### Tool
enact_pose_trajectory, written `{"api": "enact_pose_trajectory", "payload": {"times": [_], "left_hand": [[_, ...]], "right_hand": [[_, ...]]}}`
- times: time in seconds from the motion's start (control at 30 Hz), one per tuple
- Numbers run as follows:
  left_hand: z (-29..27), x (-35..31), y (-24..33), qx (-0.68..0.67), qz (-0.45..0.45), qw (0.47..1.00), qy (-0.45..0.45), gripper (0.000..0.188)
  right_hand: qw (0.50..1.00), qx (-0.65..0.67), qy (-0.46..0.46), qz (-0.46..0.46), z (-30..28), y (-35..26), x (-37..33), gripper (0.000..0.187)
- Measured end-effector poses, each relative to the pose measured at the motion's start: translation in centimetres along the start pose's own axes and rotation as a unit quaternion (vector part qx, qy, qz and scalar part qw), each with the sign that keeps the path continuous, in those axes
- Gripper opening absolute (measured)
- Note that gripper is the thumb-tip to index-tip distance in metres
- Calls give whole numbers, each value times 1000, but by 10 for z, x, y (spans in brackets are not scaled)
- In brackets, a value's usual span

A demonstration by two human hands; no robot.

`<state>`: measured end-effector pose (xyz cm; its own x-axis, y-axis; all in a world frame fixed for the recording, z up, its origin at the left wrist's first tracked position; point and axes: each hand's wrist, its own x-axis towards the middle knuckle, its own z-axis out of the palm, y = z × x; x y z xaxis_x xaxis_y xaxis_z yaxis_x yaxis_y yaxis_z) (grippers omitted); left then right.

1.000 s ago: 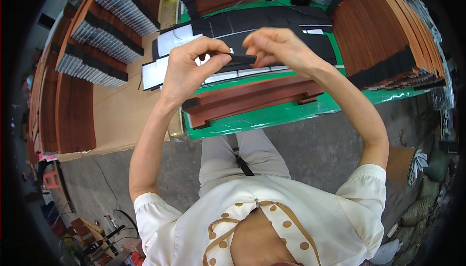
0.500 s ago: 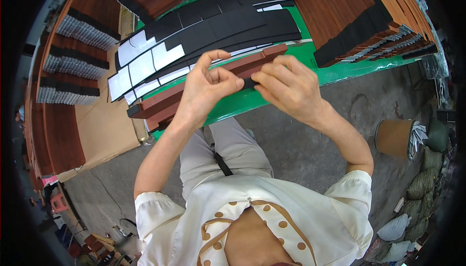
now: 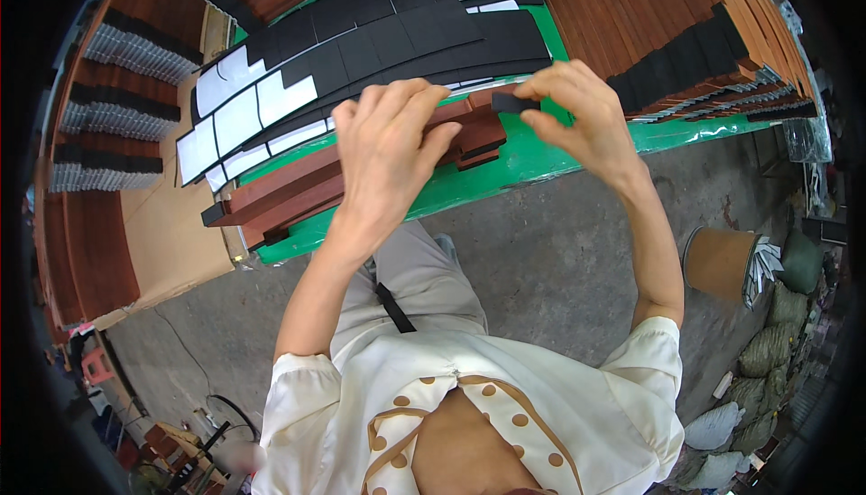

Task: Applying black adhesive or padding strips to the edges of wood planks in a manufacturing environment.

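Observation:
My right hand [image 3: 582, 111] pinches a small black rectangular piece [image 3: 512, 103] between thumb and fingers, at the right end of a reddish-brown bar [image 3: 298, 179]. The piece overlaps that end in view; I cannot tell whether it touches. Above the bar's middle is my left hand [image 3: 383, 148], its fingers curved and its thumb apart, with nothing visible in it. Whether it touches the bar is unclear. Beside this bar lies a second brown length [image 3: 302, 206], partly hidden by my left hand and wrist. Both rest along the near edge of the green-covered table [image 3: 559, 157].
Black sheets [image 3: 397, 35] and white ones [image 3: 289, 102] lie beyond the bars. Black-ended brown boards stand stacked at right [image 3: 649, 26] and left [image 3: 117, 102]. On the floor to the right are a brown drum [image 3: 719, 260] and several sacks [image 3: 758, 351].
My hands have parted. The left let go of the black piece and shifted over the bar; the right carried the piece up and right to the bar's end. The view shifted slightly.

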<state>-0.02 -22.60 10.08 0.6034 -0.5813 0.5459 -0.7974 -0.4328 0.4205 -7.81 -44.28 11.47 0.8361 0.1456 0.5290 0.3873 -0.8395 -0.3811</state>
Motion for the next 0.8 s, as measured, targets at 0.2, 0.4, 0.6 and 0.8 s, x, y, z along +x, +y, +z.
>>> {"api": "enact_pose_trajectory", "payload": {"times": [0.2, 0.4, 0.6, 0.8], "left_hand": [[34, 8, 0, -12, -20, 1000, -1, 28], [41, 8, -1, -19, -51, 998, -8, 21], [39, 9, -1, -2, -59, 998, -37, 20], [41, 9, -1, -10, -64, 998, -17, 19]], "right_hand": [[998, 38, -51, 10, 10, 27, 10, 17], [997, 4, -75, -15, 12, 27, 13, 15], [993, -56, -90, -43, 10, 23, 3, 22], [988, -103, -83, -77, 13, 20, 4, 25]]}}
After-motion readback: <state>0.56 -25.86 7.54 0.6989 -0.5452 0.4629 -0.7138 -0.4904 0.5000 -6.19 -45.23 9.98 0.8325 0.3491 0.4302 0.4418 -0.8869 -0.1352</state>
